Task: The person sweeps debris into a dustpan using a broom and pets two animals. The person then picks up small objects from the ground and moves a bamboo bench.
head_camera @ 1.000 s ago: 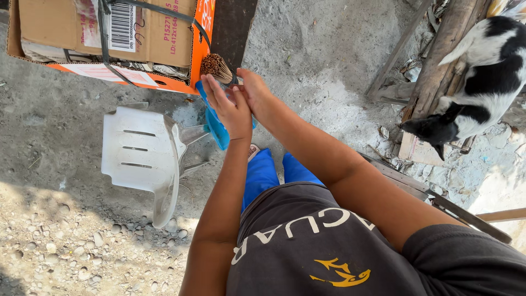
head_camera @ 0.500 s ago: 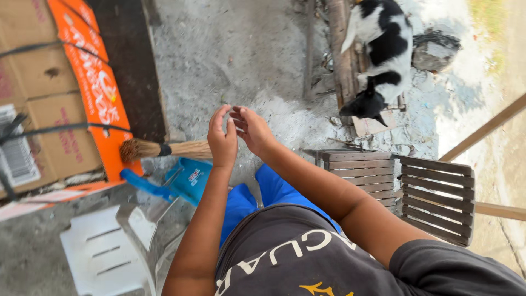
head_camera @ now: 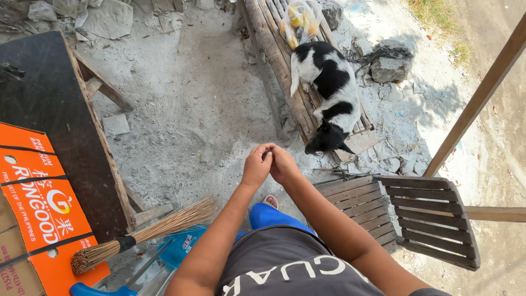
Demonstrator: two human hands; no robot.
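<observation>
My left hand (head_camera: 256,166) and my right hand (head_camera: 282,163) are pressed together in front of me, fingers curled against each other above the sandy ground. Nothing shows between them. Just beyond the fingertips a black and white dog (head_camera: 330,94) stands on a wooden plank bench (head_camera: 272,44), head lowered. Below my left forearm lie a stick broom (head_camera: 145,232) and a blue dustpan (head_camera: 178,248).
A slatted wooden chair (head_camera: 427,214) stands at my right. An orange cardboard box (head_camera: 38,208) sits on a dark table (head_camera: 49,104) at left. A wooden post (head_camera: 476,98) rises at right, a stone block (head_camera: 390,67) lies behind the dog, and a yellow bag (head_camera: 298,19) rests on the bench.
My view swung right and up, so the box and broom slid to the lower left and the dog came to the centre. My hands, apart before, have closed against each other.
</observation>
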